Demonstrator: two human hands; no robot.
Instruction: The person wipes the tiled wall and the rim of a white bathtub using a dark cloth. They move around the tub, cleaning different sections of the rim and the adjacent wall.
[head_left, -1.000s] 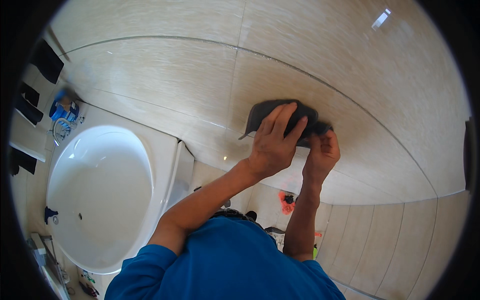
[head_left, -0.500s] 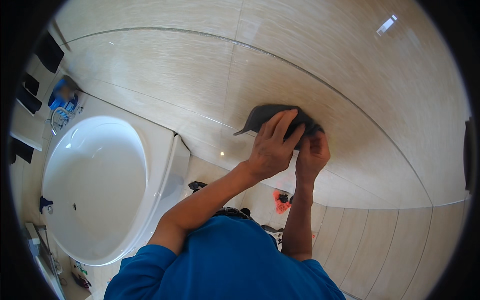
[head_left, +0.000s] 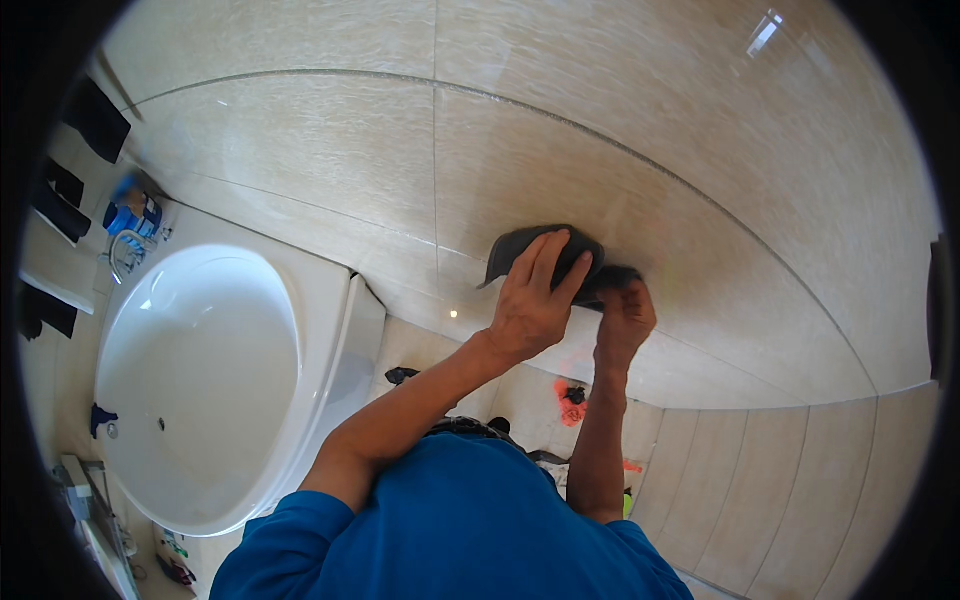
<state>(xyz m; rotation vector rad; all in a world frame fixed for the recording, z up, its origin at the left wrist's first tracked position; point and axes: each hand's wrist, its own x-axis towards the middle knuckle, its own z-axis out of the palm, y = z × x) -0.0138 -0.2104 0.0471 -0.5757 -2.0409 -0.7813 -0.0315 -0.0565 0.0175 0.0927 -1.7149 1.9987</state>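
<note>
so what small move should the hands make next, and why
Perhaps use the right hand to flatten the right end of the dark cloth: it is curled at that end, which looks bunched, while the left hand lies spread over the cloth by the tiled wall.

The bathtub (head_left: 200,365) is smooth, white and glossy. At its upper-left corner, the tap (head_left: 118,255) is shiny metal and the blue container (head_left: 138,215) looks like plastic. Right of the bathtub, the cloth (head_left: 508,252) is dark, matt fabric; above the bathtub, the wall tiles (head_left: 300,130) are polished and reflective. The shirt (head_left: 450,530), to the bathtub's lower right, is matt blue fabric.
</note>
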